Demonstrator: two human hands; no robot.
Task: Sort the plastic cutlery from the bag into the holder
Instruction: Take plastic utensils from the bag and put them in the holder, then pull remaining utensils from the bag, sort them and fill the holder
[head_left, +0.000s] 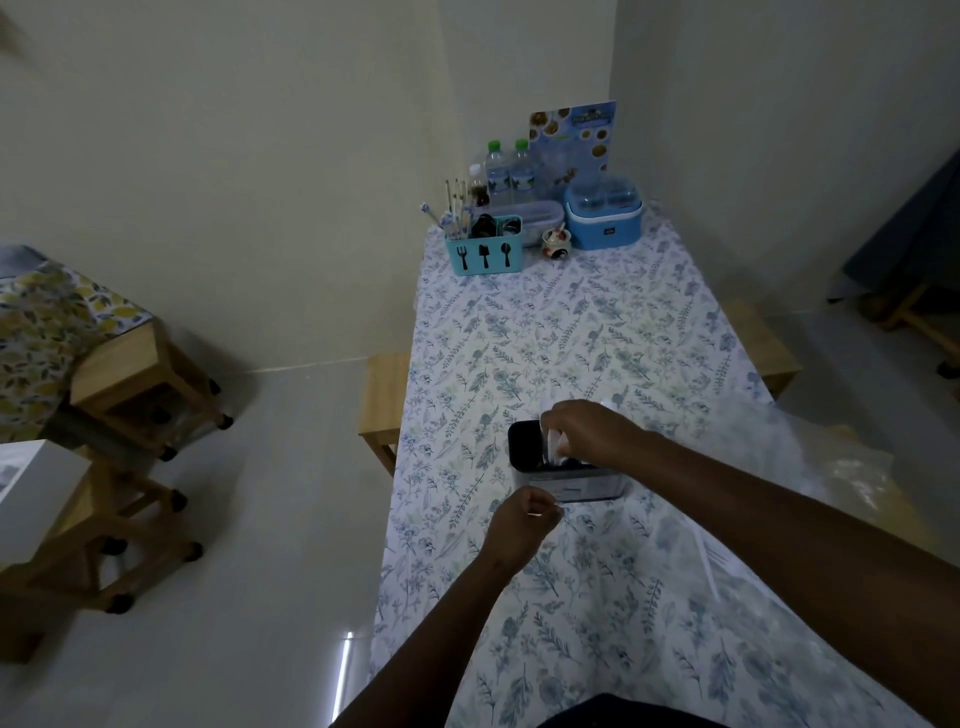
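A dark cutlery holder (527, 447) stands on the floral tablecloth, near the table's left edge. My right hand (592, 434) hovers over the holder's open top, fingers closed on white plastic cutlery (555, 442) whose ends point down into it. My left hand (522, 525) is curled just in front of the holder's near side; whether it touches the holder or holds anything is unclear. A clear plastic bag (810, 467) lies crumpled on the table to the right, behind my right forearm.
At the table's far end stand a turquoise cutlery caddy (484, 254), water bottles (509, 174), a blue lidded box (605, 218), a small cup and a menu card. Wooden stools (382, 405) flank the table. More stools stand on the floor at left.
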